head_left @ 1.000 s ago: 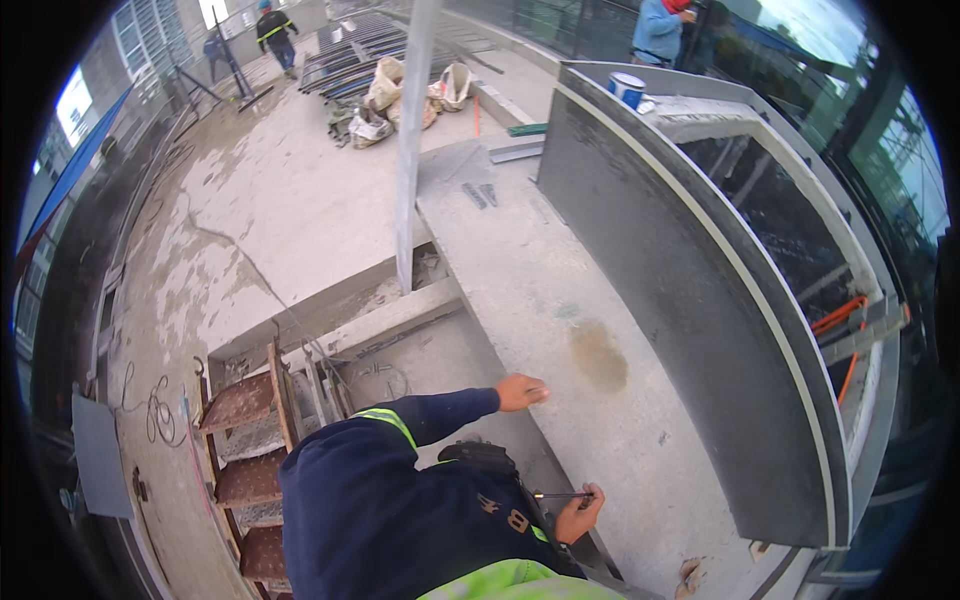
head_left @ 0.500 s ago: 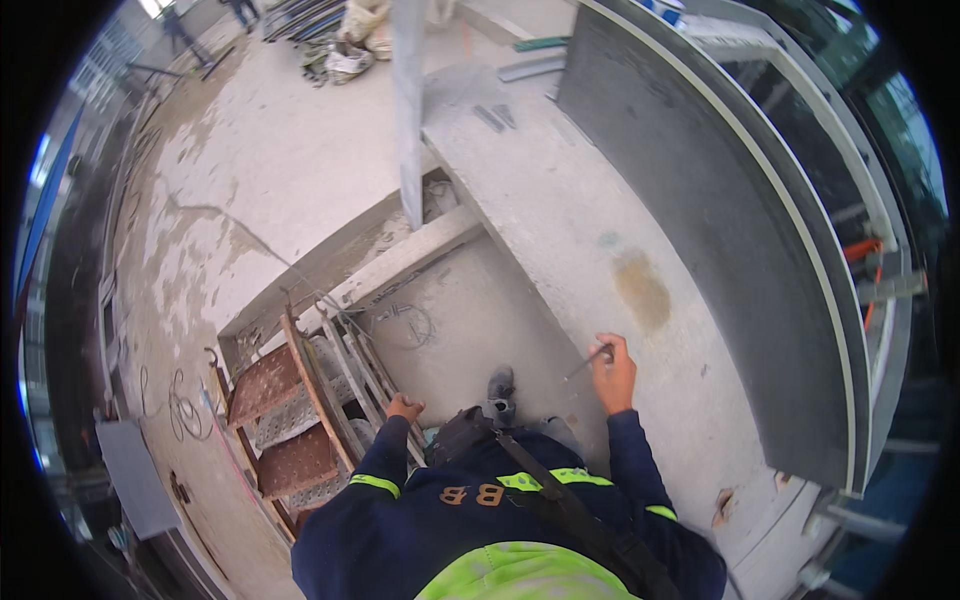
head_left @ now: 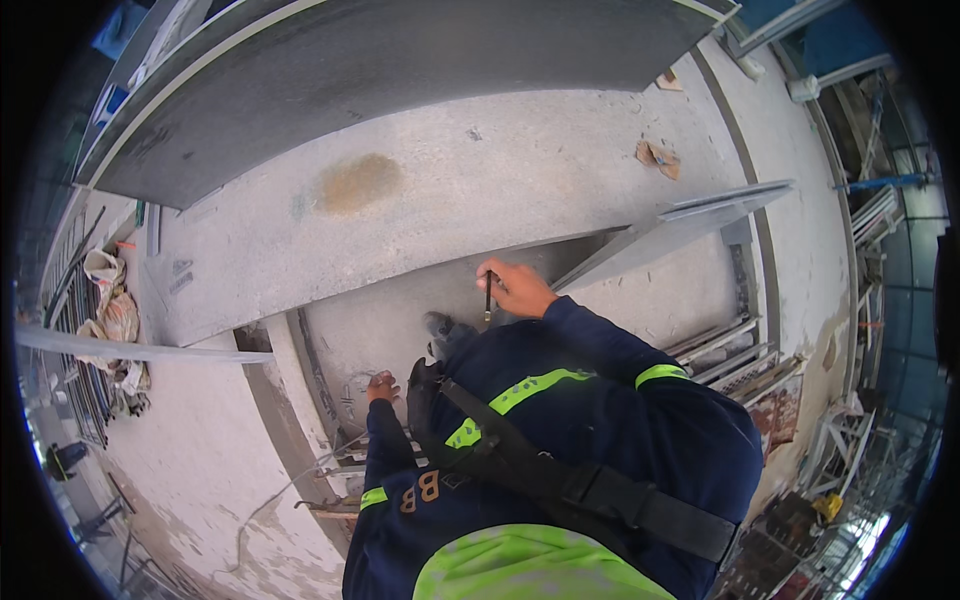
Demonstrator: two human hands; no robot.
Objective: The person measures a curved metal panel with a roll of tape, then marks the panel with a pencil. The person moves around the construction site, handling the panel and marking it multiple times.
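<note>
My right hand (head_left: 517,290) is closed around a slim dark stick-like tool (head_left: 488,297). The tool points down and has a small shiny tip; its exact kind is too small to make out. It hangs above the sunken grey floor (head_left: 400,300), close to the raised concrete edge. My left hand (head_left: 382,387) is at my left side, over the same recess. Its fingers are loosely bent and slightly apart, with nothing visible in them. One dark shoe (head_left: 440,330) shows between my hands.
A long dark grey panel (head_left: 420,60) stands along the far side. The pale concrete slab (head_left: 480,170) bears a brown stain (head_left: 358,183). A flat grey board (head_left: 690,215) juts up at the right. At the left are a grey post (head_left: 140,345), sacks (head_left: 110,300) and rods.
My body has turned right, so the long panel has swung from the right to the far side. The flat grey board has come into view. My right hand keeps hold of the tool.
</note>
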